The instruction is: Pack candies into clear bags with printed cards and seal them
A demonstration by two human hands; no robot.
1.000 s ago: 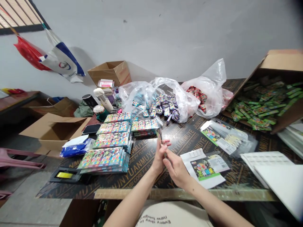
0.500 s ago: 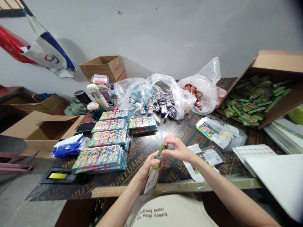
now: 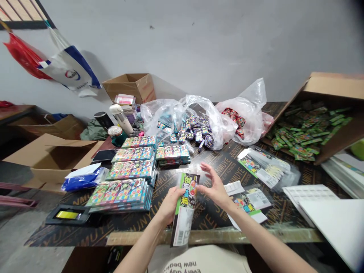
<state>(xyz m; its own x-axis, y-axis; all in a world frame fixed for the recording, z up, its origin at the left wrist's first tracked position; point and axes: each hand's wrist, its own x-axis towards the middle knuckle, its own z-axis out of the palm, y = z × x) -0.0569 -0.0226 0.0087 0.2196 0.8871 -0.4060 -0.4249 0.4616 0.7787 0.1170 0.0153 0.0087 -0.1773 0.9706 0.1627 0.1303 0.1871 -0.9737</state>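
Note:
My left hand grips a flat printed plastic bag by its left edge, thumb on the front. The bag is black and green with colourful lettering above and a white label with a barcode below. At its right edge is my right hand, fingers spread and thumb close to the bag; whether it touches I cannot tell. To the right, more printed bags lie on white paper on the dark table. Left of my hands stand stacks of colourful flat packs.
Clear sacks of small purple packets and red packets sit at the back. A tipped carton holds green sticks. Further bags, white sheets, a tape dispenser, a blue pack and bottles surround the work area.
The bag has turned from nearly edge-on to face me, showing its printed front. My right hand has opened from a pinch at its top, fingers now spread. The view has tilted slightly up.

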